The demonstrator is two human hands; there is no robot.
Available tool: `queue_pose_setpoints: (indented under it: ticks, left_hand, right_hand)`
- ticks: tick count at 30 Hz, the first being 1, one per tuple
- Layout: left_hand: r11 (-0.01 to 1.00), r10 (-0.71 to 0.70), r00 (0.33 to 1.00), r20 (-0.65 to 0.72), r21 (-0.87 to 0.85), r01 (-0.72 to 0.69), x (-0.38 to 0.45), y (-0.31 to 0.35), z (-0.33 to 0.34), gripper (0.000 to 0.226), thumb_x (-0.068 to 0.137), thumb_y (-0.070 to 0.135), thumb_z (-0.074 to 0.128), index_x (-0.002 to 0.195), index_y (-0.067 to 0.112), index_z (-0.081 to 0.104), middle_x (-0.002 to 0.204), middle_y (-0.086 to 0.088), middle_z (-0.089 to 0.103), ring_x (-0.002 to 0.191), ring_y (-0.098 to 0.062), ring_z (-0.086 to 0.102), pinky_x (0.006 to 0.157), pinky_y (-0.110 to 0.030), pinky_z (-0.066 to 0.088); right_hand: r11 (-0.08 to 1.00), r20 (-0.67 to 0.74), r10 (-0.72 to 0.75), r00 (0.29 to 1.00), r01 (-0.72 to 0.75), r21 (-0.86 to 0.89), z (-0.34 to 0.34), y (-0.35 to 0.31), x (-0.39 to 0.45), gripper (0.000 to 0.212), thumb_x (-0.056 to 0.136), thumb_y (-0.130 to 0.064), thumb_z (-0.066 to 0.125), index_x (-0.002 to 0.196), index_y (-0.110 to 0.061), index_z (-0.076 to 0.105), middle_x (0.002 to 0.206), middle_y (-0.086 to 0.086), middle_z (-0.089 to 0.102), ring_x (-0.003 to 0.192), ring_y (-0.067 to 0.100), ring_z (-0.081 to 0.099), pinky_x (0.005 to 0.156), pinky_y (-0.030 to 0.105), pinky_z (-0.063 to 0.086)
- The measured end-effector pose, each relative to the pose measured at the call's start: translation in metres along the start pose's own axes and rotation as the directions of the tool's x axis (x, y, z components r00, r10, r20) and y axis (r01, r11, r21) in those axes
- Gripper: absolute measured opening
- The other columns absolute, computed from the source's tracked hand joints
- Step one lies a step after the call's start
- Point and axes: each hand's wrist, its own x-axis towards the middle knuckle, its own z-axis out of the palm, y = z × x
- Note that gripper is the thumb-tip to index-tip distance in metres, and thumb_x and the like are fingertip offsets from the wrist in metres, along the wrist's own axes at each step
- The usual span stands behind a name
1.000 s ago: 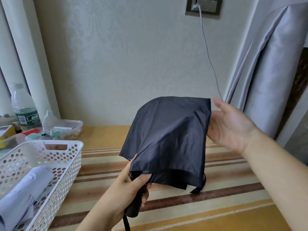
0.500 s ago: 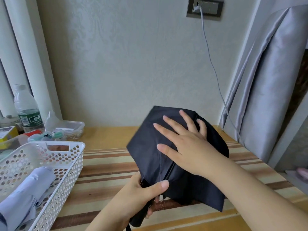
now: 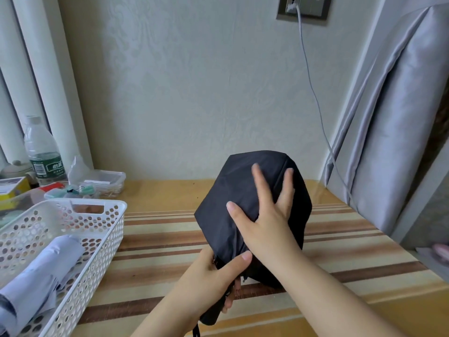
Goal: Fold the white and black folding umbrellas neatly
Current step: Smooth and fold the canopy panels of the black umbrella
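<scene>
white perforated basket [image 3: 102,239] at left on striped tablecloth [image 3: 165,242]. behind it: water bottle [image 3: 42,154], clear lidded container [image 3: 107,181]. wall socket [image 3: 303,7] with cable [image 3: 313,93]; grey curtain [image 3: 398,117] right.

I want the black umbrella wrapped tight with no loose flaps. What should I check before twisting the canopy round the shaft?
1. Left hand grips the black umbrella at its handle end: ok.
2. Right hand lies flat on the canopy, fingers spread: ok.
3. Panels pleated evenly: not ok, fabric still bulges.
4. Closing strap free: cannot tell.
5. Striped table has room beneath: ok.
6. White umbrella lies in the basket, out of the way: ok.
</scene>
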Motion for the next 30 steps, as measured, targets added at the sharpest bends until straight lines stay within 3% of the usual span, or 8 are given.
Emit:
queue_pose_setpoints:
  ticks: [4, 6, 8, 11, 13, 17, 21, 30]
  left_hand:
    - [0.988, 0.074, 0.997, -0.024, 0.139, -0.070, -0.002, 0.001, 0.003, 0.034, 0.081, 0.044, 0.066, 0.092, 0.016, 0.049, 0.060, -0.005, 0.057, 0.043, -0.018, 0.048, 0.051, -0.030, 0.042]
    - [0.971, 0.116, 0.993, -0.026, 0.214, -0.108, -0.004, 0.002, 0.004, 0.026, 0.082, 0.044, 0.063, 0.094, 0.026, 0.050, 0.063, 0.000, 0.058, 0.044, -0.013, 0.049, 0.052, -0.027, 0.044]
    - [0.957, 0.144, 0.989, -0.015, 0.256, -0.135, -0.006, 0.002, 0.006, 0.020, 0.085, 0.040, 0.062, 0.099, 0.037, 0.047, 0.063, 0.009, 0.058, 0.044, -0.009, 0.049, 0.051, -0.022, 0.045]
    - [0.959, 0.172, 0.985, -0.019, 0.233, -0.163, -0.007, 0.005, 0.009, 0.051, 0.085, 0.034, 0.063, 0.123, 0.049, 0.031, 0.062, 0.019, 0.062, 0.045, -0.005, 0.051, 0.050, -0.018, 0.043]
    - [0.964, 0.172, 0.981, -0.090, 0.218, -0.149, -0.004, 0.004, 0.007, 0.083, 0.082, 0.035, 0.066, 0.139, 0.048, 0.007, 0.074, 0.015, 0.064, 0.046, -0.002, 0.055, 0.049, -0.015, 0.044]
    - [0.813, 0.354, 0.921, -0.162, 0.541, -0.217, -0.006, 0.002, 0.013, 0.118, 0.077, 0.034, 0.070, 0.120, 0.062, -0.036, 0.068, 0.007, 0.061, 0.052, -0.005, 0.059, 0.048, -0.013, 0.044]
    - [0.660, 0.435, 0.890, -0.137, 0.721, -0.212, -0.009, -0.006, 0.025, 0.100, 0.078, 0.050, 0.059, 0.124, 0.069, -0.028, 0.092, 0.010, 0.055, 0.072, -0.008, 0.057, 0.061, -0.014, 0.045]
    - [0.819, 0.359, 0.906, -0.225, 0.540, -0.191, 0.004, -0.010, 0.010, 0.073, 0.079, 0.038, 0.063, 0.119, 0.074, 0.015, 0.079, 0.034, 0.060, 0.070, 0.003, 0.061, 0.064, -0.014, 0.050]
  right_hand:
    - [0.937, -0.121, 0.259, 0.958, -0.219, 0.274, 0.002, -0.001, 0.008, 0.123, 0.068, -0.033, 0.082, 0.142, -0.052, -0.014, 0.153, -0.011, -0.021, 0.144, 0.016, 0.012, 0.107, 0.031, 0.033]
    - [0.887, -0.102, 0.333, 0.937, -0.275, 0.370, 0.004, -0.001, 0.011, 0.121, 0.071, -0.021, 0.079, 0.143, -0.051, -0.013, 0.152, -0.011, -0.005, 0.118, 0.008, 0.046, 0.083, 0.021, 0.044]
    - [0.875, -0.121, 0.347, 0.930, -0.275, 0.399, 0.008, -0.002, 0.013, 0.115, 0.074, -0.010, 0.072, 0.143, -0.053, -0.009, 0.143, -0.010, 0.011, 0.083, -0.002, 0.051, 0.060, 0.013, 0.040]
    - [0.872, -0.166, 0.330, 0.929, -0.232, 0.430, 0.010, -0.004, 0.016, 0.112, 0.075, -0.001, 0.065, 0.143, -0.055, -0.006, 0.129, -0.011, 0.019, 0.077, -0.001, 0.051, 0.051, 0.011, 0.040]
    - [0.871, -0.179, 0.330, 0.927, -0.227, 0.435, 0.009, -0.007, 0.019, 0.112, 0.075, 0.001, 0.063, 0.144, -0.054, -0.006, 0.126, -0.011, 0.019, 0.077, -0.001, 0.052, 0.050, 0.011, 0.041]
    - [0.872, -0.234, 0.343, 0.910, -0.215, 0.440, 0.007, -0.008, 0.022, 0.112, 0.076, 0.004, 0.061, 0.143, -0.053, -0.007, 0.134, -0.008, 0.018, 0.078, -0.002, 0.051, 0.053, 0.012, 0.045]
    - [0.876, -0.283, 0.346, 0.895, -0.200, 0.439, 0.014, -0.011, 0.017, 0.116, 0.075, 0.007, 0.061, 0.139, -0.058, -0.010, 0.140, -0.007, 0.016, 0.087, 0.008, 0.055, 0.065, 0.022, 0.051]
    - [0.937, -0.294, 0.225, 0.929, -0.124, 0.326, 0.032, -0.014, 0.006, 0.120, 0.073, -0.007, 0.075, 0.130, -0.061, -0.016, 0.146, -0.006, 0.009, 0.121, 0.015, 0.047, 0.087, 0.019, 0.040]
